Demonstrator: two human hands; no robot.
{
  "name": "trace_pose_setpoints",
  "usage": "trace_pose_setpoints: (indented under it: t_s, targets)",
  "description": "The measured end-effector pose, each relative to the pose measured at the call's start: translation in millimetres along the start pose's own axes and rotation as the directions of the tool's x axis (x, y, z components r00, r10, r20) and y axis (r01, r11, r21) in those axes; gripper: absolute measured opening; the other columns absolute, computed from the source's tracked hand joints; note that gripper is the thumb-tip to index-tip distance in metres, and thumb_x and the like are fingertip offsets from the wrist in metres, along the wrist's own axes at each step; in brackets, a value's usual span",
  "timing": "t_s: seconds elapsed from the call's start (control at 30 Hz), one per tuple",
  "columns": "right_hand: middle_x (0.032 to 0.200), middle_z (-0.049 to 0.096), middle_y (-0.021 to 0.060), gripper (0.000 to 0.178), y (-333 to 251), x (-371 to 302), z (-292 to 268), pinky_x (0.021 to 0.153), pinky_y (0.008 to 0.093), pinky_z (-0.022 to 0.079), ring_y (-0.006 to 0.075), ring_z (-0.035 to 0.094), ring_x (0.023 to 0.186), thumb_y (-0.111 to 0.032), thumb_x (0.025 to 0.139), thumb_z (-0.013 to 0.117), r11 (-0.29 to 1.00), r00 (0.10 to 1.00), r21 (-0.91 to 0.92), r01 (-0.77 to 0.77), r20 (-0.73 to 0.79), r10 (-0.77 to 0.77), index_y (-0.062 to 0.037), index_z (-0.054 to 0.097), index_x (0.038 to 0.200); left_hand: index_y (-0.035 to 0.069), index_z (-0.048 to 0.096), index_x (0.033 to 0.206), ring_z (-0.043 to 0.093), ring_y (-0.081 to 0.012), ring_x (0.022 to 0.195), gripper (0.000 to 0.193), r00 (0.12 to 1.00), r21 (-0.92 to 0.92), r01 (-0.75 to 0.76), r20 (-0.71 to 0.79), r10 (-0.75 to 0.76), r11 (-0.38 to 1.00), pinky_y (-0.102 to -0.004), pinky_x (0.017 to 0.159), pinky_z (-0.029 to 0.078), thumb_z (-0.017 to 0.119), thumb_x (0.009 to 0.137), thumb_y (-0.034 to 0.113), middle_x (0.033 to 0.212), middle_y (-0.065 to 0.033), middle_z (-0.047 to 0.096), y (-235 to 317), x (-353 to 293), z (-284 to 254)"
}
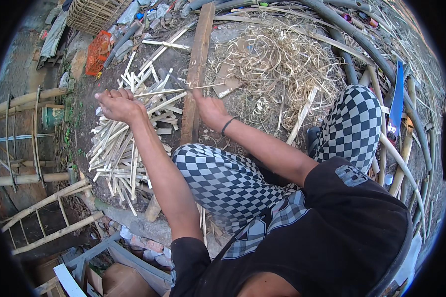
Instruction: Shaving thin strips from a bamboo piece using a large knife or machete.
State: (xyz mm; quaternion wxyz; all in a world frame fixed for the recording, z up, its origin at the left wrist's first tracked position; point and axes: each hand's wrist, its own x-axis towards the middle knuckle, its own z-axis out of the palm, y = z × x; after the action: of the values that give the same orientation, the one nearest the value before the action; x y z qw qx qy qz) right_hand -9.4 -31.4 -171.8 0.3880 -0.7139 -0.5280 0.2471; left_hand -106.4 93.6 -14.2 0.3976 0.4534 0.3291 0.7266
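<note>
My left hand (pixel 119 105) is closed in a fist around one end of a thin bamboo strip (pixel 158 92). The strip runs to the right across a long wooden plank (pixel 200 47), and its far end sticks out past my right hand (pixel 212 111). That hand is closed at the plank, its index finger against the strip. From it a dark grey, blurred knife blade (pixel 172 79) points up and left; the handle is hidden in my fingers. Under and beside my left arm lies a loose pile of split bamboo sticks (pixel 119 148).
Curly bamboo shavings (pixel 277 59) heap up right of the plank. A blue saw (pixel 396 99) leans among bamboo poles at the right. An orange plastic crate (pixel 98 53) and a woven basket (pixel 91 17) stand far left. A bamboo ladder (pixel 59 232) lies lower left.
</note>
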Motion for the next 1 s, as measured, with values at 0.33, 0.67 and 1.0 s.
trace_pose_setpoints:
  t_s: [0.33,0.67,1.0]
  targets:
    - [0.086,0.068,0.0280,0.032,26,-5,-3,0.071,0.0526,0.054,0.0447,0.068,0.085,-0.003,0.090,0.045,0.998,0.992,-0.062,-0.014,0.128,0.022,-0.0052,0.040,0.121,0.014,0.028,0.072,0.017,-0.0096,0.044,0.040,0.999,-0.002,0.011,0.041,-0.011,1.000,-0.0296,0.041,0.016,0.038,0.106,0.033,0.055,0.0040,0.020,0,2,1]
    - [0.087,0.069,0.0268,0.030,4,-7,0,0.070,0.0521,0.054,0.0431,0.069,0.082,-0.002,0.090,0.043,0.990,0.986,-0.111,0.084,0.156,-0.066,-0.0019,0.044,0.120,0.014,0.027,0.072,0.018,-0.0097,0.044,0.040,1.000,-0.005,0.014,0.019,-0.013,1.000,-0.0295,0.041,0.016,0.039,0.106,0.032,0.055,0.0039,0.020,3,10,-15]
    - [0.081,0.068,0.0261,0.029,19,-9,6,0.068,0.0533,0.054,0.0436,0.069,0.080,-0.005,0.092,0.044,0.984,0.989,-0.159,0.083,0.138,-0.061,-0.0018,0.043,0.121,0.015,0.027,0.071,0.018,-0.0097,0.044,0.040,1.000,-0.020,0.001,0.020,-0.001,1.000,-0.0296,0.039,0.015,0.041,0.104,0.031,0.055,0.0037,0.021,1,13,-17]
